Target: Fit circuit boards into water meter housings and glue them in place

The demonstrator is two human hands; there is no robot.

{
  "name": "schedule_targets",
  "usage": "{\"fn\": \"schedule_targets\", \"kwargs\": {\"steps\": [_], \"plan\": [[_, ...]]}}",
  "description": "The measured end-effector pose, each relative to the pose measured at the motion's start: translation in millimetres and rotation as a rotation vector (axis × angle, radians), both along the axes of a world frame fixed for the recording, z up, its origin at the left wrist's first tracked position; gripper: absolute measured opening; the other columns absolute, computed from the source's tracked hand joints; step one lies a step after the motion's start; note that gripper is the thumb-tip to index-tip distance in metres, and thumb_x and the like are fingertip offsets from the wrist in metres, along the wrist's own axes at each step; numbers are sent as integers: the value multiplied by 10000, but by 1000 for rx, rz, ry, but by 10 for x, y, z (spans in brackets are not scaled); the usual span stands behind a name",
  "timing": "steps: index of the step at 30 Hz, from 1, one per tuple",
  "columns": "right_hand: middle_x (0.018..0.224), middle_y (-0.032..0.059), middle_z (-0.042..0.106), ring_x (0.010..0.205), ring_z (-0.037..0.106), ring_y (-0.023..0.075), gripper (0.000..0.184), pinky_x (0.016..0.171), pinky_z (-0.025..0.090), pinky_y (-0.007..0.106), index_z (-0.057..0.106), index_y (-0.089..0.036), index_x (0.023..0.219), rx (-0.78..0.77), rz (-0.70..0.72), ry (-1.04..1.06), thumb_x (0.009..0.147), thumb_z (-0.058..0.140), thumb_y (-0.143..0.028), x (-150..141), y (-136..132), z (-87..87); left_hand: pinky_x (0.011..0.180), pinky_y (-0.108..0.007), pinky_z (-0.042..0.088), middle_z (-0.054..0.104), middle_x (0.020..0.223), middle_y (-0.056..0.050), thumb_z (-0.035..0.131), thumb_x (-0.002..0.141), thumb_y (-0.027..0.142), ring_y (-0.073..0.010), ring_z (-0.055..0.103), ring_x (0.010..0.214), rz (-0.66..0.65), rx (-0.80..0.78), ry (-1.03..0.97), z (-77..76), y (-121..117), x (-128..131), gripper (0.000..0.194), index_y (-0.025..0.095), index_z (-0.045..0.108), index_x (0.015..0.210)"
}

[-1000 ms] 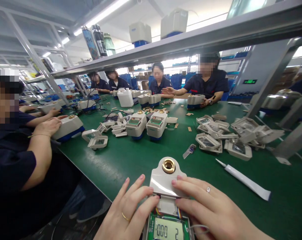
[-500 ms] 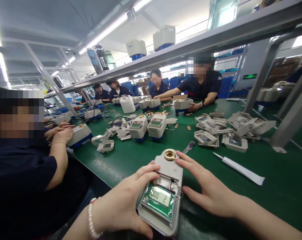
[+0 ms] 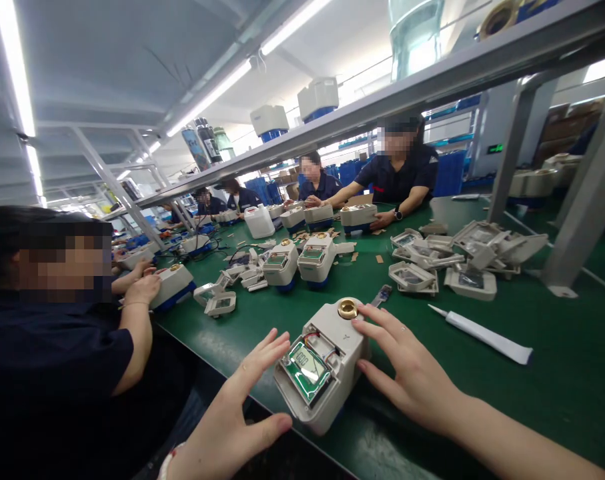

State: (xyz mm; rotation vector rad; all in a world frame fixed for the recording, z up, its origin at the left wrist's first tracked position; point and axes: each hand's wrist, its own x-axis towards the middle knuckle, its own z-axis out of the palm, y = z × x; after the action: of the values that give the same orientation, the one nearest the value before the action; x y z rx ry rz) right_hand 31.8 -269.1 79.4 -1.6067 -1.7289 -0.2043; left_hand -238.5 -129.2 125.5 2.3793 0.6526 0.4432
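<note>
One cream box-shaped plastic housing point(image 3: 343, 347) is sitting at the green tabletop's point(image 3: 562, 373) edge, containing a green circuit board point(image 3: 309, 373); fingers spread, right hand point(image 3: 412, 367) is touching it, left hand point(image 3: 232, 413) is hovering alongside.

On the green table point(image 3: 562, 393), right hand point(image 3: 412, 367) against an open device point(image 3: 327, 367), left hand point(image 3: 229, 407) just beside it.

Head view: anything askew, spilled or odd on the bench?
Untidy rather than wrong: loose covers lie in a jumble at right, and cardboard scraps litter the bench. The nearest housing sits skewed near the bench's edge, its display board exposed. No spill or damage visible.
</note>
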Motion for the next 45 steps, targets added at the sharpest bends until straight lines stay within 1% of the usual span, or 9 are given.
{"fn": "schedule_targets", "kwargs": {"steps": [6, 10, 12, 15, 17, 23, 29, 36, 45], "plan": [[1530, 106, 340, 1405, 316, 266, 473, 1122, 363, 555, 362, -239, 1404, -7, 7, 6, 949, 493, -244, 1, 9, -20, 1203, -551, 210, 550, 1413, -21, 585, 918, 307, -247, 423, 1385, -31, 51, -228, 34, -364, 240, 567, 411, 350, 1423], [1532, 99, 337, 1408, 307, 256, 478, 1132, 348, 553, 361, -234, 1409, 0, 17, -7, 946, 476, -217, -1, 9, -27, 1224, -495, 207, 718, 1100, 36, 565, 927, 227, -146, 664, 1092, -45, 100, -281, 98, -392, 424, 498, 379, 398, 1371], [1526, 95, 345, 1403, 314, 250, 478, 1131, 351, 549, 363, -235, 1407, 5, 20, -11, 943, 475, -211, -2, 7, -21, 1209, -406, 278, 725, 967, 54, 573, 917, 191, -117, 664, 1057, -35, 142, -328, 73, -379, 417, 377, 334, 511, 1260], [1520, 97, 351, 1398, 319, 245, 471, 1123, 363, 548, 369, -231, 1403, 8, 25, -15, 944, 471, -204, 8, 5, -5, 1086, -226, 415, 702, 1038, 25, 601, 889, 145, -104, 593, 1161, -20, 177, -390, 17, -371, 332, 194, 274, 621, 1033], [1520, 101, 348, 1399, 313, 246, 462, 1120, 366, 553, 376, -224, 1400, 7, 31, -17, 947, 464, -198, 21, 4, 7, 998, -180, 468, 691, 1023, 8, 609, 872, 104, -100, 593, 1124, -59, 164, -436, 5, -387, 272, 183, 247, 626, 984], [1458, 126, 411, 1365, 346, 246, 424, 1105, 380, 502, 439, -186, 1363, 109, 54, -32, 943, 495, -155, -41, -52, 94, 886, -205, 546, 682, 906, -12, 602, 815, -10, -118, 633, 969, -191, 200, -560, 75, -470, 181, 283, 185, 615, 1020], [1150, 85, 598, 1105, 516, 181, 354, 985, 431, 309, 574, -132, 1213, 257, 306, 23, 874, 540, -40, -372, -114, 306, 945, -258, 567, 705, 879, -27, 617, 803, -33, -161, 679, 1023, -253, 279, -530, 73, -452, 150, 257, 167, 621, 965], [992, 50, 610, 920, 547, 163, 200, 804, 455, 284, 639, -176, 1048, 182, 385, 141, 887, 576, -74, -482, 4, 387, 1000, -352, 557, 692, 878, -26, 631, 826, 4, -154, 704, 932, -321, 283, -563, 93, -393, 202, 235, 176, 610, 987], [995, 52, 595, 885, 515, 180, 172, 784, 440, 298, 651, -189, 976, 129, 444, 79, 865, 603, -67, -392, 18, 384, 1028, -344, 519, 690, 808, 13, 612, 895, 140, -142, 643, 979, -358, 692, -445, 84, -248, 74, 166, 255, 725, 936]]}}
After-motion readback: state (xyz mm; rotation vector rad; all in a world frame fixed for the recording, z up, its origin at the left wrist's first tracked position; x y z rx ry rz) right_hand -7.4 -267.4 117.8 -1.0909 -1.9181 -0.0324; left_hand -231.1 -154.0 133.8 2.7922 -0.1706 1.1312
